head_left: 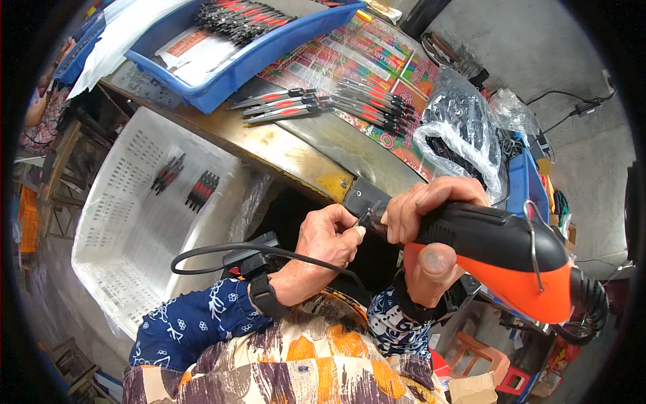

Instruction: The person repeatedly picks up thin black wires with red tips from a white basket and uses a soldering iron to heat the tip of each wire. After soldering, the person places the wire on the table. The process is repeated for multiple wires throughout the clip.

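Power tool (494, 236), orange and black, extends from the table (276, 148) edge; my right hand (434, 205) curls round its front. Remotely, I see my left hand (323, 239) pinching a small dark part (365, 217); a loosened pinch could drop it.

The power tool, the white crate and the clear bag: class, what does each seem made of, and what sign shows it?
Power tool: probably moulded plastic housing, dull black and smooth orange, judging by its even colours and rounded shell.
White crate: likely rigid plastic, slightly glossy, with rows of small openings.
Clear bag: apparently thin plastic film, shiny, see-through and wrinkled.
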The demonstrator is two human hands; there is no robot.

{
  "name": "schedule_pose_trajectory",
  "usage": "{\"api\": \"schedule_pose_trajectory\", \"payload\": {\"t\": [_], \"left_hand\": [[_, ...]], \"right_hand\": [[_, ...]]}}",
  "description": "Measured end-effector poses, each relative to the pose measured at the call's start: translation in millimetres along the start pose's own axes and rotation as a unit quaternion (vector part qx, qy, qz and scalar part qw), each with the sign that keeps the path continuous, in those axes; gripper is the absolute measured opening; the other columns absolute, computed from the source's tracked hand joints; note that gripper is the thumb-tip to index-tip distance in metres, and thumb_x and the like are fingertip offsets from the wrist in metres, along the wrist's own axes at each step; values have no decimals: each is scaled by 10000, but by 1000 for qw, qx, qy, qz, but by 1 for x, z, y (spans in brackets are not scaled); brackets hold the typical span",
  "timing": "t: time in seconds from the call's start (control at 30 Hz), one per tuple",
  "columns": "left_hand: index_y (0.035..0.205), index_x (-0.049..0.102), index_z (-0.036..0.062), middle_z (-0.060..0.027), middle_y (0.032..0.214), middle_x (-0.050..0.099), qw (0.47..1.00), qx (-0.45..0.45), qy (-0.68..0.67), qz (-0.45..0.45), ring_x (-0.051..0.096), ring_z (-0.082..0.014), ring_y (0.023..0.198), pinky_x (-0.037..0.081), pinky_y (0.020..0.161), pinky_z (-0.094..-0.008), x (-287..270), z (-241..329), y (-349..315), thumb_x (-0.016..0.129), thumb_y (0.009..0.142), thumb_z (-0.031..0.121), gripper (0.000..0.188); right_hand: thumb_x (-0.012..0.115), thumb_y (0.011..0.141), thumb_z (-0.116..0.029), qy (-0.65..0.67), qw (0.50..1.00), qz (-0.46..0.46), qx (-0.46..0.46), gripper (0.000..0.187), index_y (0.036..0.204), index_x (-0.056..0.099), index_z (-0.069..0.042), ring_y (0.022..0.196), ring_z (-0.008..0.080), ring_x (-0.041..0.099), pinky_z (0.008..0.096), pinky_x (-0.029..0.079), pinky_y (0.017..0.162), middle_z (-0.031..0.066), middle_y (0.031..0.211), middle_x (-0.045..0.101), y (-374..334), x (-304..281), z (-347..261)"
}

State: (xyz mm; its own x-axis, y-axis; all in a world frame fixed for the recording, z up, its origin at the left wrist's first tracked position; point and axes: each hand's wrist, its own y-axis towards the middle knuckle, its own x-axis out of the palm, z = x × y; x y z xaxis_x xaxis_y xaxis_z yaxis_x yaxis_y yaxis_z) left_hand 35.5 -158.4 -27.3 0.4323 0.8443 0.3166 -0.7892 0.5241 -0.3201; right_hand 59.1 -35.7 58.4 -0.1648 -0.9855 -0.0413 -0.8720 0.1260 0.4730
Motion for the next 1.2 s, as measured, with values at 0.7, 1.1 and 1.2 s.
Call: {"api": "schedule_pose_trajectory", "payload": {"t": [0.7,1.1,1.2], "left_hand": [[884,616,11,-138,835,584,703,437,528,188,598,-324,724,479,624,-372,-60,63,53,630,729,40,158],[930,639,54,-93,902,571,600,453,634,181,526,-288,889,399,782,-390,-67,68,93,626,712,20,221],[954,638,58,-86,892,565,587,472,633,179,525,-280,877,387,771,-390,-59,73,98,617,718,17,240]], "right_hand": [[799,657,-75,181,977,35,-108,503,1017,457,7,658,203,546,355,458,644,102,714,552,-28,-24,-13],[817,645,-296,115,986,103,-58,518,896,479,6,492,209,543,360,482,534,86,580,520,-24,-33,-15],[819,642,-284,136,983,115,-35,515,902,478,1,500,205,544,358,480,544,87,595,524,-26,-35,-14]]}}
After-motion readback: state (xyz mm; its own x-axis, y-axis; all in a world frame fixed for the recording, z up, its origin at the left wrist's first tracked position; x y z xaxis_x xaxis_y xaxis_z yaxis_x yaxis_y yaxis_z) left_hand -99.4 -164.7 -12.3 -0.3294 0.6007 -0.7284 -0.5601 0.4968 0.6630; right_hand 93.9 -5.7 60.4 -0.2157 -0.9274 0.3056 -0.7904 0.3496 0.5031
